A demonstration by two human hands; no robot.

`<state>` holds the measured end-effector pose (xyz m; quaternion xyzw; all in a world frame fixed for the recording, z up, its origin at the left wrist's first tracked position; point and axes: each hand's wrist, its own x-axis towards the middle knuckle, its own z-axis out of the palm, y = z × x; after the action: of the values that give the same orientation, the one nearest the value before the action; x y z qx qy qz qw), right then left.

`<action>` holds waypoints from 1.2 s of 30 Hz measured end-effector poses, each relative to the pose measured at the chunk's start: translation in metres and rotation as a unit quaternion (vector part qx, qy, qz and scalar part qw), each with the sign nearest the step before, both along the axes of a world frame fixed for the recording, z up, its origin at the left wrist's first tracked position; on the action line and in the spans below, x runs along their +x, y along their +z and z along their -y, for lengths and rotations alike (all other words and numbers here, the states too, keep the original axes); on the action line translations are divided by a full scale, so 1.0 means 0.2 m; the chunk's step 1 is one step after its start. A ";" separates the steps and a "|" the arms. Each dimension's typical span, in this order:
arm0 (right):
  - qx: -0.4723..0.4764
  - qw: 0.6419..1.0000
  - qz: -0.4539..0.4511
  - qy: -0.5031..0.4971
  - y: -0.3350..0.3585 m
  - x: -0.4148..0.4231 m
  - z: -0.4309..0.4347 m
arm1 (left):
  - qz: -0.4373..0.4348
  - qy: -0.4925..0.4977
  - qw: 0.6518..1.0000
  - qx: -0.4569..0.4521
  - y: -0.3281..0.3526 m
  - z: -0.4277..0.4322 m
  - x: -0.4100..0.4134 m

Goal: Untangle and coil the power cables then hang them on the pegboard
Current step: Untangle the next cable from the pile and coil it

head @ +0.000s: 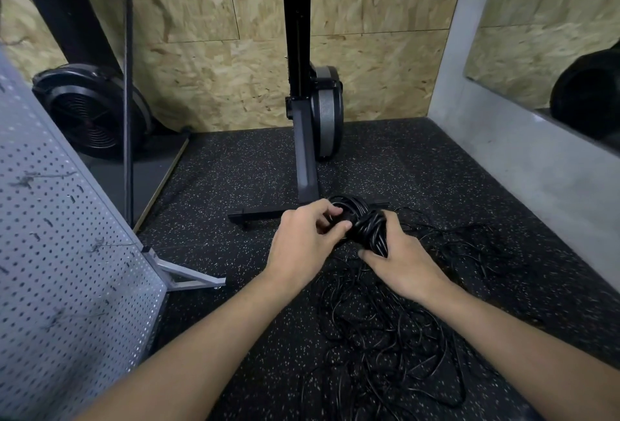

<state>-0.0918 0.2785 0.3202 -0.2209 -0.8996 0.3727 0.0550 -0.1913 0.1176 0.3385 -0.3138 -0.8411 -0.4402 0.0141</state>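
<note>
A tight coil of black power cable [362,219] is held between both hands above the floor. My left hand [305,243] pinches its left side with thumb and curled fingers. My right hand [402,259] grips the bundled right part of the coil, fingers wrapped round it. Below and to the right, a loose tangle of black cable [385,336] lies spread on the speckled rubber floor. The grey pegboard [67,253] stands tilted at the left, with a few hooks on it.
An upright black exercise machine [305,102] stands just behind the coil, its base bar on the floor. A fan-wheel machine [90,108] sits at the back left. The pegboard's metal foot [188,276] juts out. A mirror [553,34] hangs on the grey wall at the right.
</note>
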 end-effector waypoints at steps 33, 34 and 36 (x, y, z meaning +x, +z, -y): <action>0.339 0.940 -0.005 0.024 0.02 0.02 0.12 | 0.073 0.087 0.993 -0.017 -0.03 -0.03 -0.04; 0.347 0.937 -0.005 0.026 0.02 0.02 0.12 | 0.073 0.081 0.994 -0.015 -0.03 -0.03 -0.04; 0.360 0.932 0.000 0.034 0.01 0.02 0.12 | 0.065 0.067 0.996 -0.019 -0.04 -0.03 -0.03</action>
<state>-0.0874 0.2554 0.3219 -0.1559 -0.9803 0.0258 0.1183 -0.1969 0.1227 0.3297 -0.2282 -0.8675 -0.4417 -0.0169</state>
